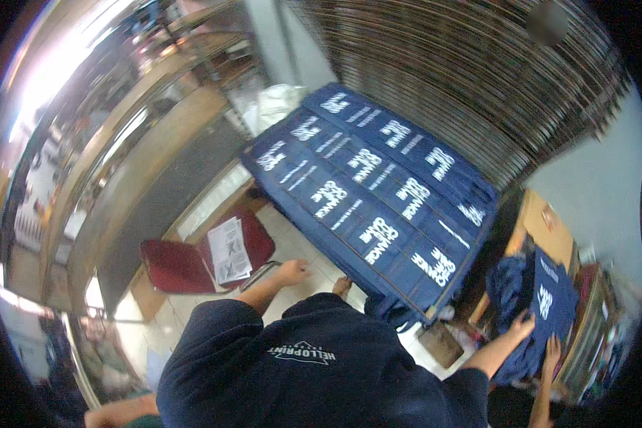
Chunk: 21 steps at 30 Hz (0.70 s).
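The person's left forearm angles forward, the left hand (293, 272) over the floor near the red chair (175, 265), its fingers loosely curled; how tightly they close cannot be told. The right arm stretches out to the right, the right hand (522, 327) at the near edge of the navy shirt (560, 294); whether it pinches cannot be told. The shirt lies beside the box (549, 227), another person's hand (552, 351) at its lower edge.

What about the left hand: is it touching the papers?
No, the left hand is apart from the papers, to their right.
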Each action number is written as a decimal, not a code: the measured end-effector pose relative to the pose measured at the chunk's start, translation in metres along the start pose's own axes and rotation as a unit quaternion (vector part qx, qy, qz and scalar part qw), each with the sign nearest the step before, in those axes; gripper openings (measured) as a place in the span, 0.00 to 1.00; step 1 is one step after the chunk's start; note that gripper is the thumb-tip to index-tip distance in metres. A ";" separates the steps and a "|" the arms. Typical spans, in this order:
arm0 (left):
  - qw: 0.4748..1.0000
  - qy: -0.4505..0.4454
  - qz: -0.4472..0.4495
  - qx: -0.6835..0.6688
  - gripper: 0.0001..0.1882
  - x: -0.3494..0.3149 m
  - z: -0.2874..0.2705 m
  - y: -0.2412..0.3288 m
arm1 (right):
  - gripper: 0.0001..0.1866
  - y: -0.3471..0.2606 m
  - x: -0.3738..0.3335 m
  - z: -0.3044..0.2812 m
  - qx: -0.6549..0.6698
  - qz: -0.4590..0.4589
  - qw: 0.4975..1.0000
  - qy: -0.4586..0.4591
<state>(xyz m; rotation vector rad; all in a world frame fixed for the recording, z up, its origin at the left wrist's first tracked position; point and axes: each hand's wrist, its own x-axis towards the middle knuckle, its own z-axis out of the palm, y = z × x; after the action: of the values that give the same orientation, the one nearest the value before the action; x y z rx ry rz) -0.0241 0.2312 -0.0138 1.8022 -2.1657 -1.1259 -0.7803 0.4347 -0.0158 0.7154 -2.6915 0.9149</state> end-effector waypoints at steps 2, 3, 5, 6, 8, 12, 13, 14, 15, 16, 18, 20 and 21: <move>0.995 0.052 -0.011 -0.084 0.24 -0.029 0.008 0.014 | 0.18 -0.107 0.015 -0.016 0.682 0.362 0.633 0.062; 0.989 0.039 -0.010 -0.145 0.25 -0.031 0.010 0.033 | 0.18 -0.162 0.008 -0.042 0.662 0.335 0.669 0.036; 0.975 0.010 0.052 -0.218 0.26 -0.024 0.011 0.083 | 0.20 -0.221 -0.007 -0.080 0.621 0.246 0.744 -0.009; 0.968 0.001 0.102 -0.230 0.26 -0.019 0.009 0.106 | 0.20 -0.259 -0.019 -0.104 0.576 0.222 0.784 -0.067; 0.944 0.085 0.211 -0.240 0.27 -0.011 -0.017 0.157 | 0.20 -0.340 -0.039 -0.138 0.474 0.181 0.842 -0.181; 0.863 0.178 0.390 -0.267 0.32 0.043 -0.100 0.223 | 0.24 -0.428 -0.038 -0.162 0.222 -0.148 0.860 -0.436; 0.865 0.158 0.391 -0.272 0.37 0.060 -0.116 0.228 | 0.25 -0.467 -0.049 -0.173 0.148 -0.254 0.825 -0.482; 0.869 0.141 0.389 -0.273 0.43 0.076 -0.130 0.229 | 0.26 -0.504 -0.058 -0.177 0.074 -0.357 0.771 -0.522; 0.867 0.109 0.393 -0.287 0.47 0.092 -0.143 0.231 | 0.27 -0.527 -0.060 -0.175 0.013 -0.410 0.733 -0.543; 0.865 0.075 0.396 -0.299 0.52 0.108 -0.154 0.230 | 0.28 -0.548 -0.061 -0.171 -0.041 -0.462 0.687 -0.559; 0.851 -0.026 0.403 -0.337 0.54 0.128 -0.176 0.230 | 0.29 -0.574 -0.057 -0.162 -0.095 -0.458 0.661 -0.586; 0.809 -0.100 0.418 -0.402 0.51 0.154 -0.189 0.226 | 0.29 -0.607 -0.059 -0.154 -0.112 -0.435 0.655 -0.608; 0.746 -0.218 0.434 -0.456 0.43 0.147 -0.216 0.233 | 0.29 -0.620 -0.058 -0.149 -0.112 -0.417 0.661 -0.614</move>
<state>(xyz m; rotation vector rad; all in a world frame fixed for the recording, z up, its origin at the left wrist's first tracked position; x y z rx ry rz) -0.1429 0.0062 0.2260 0.0729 -1.6632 -1.8622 -0.4085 0.1211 0.4015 2.9208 -2.4396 -0.3649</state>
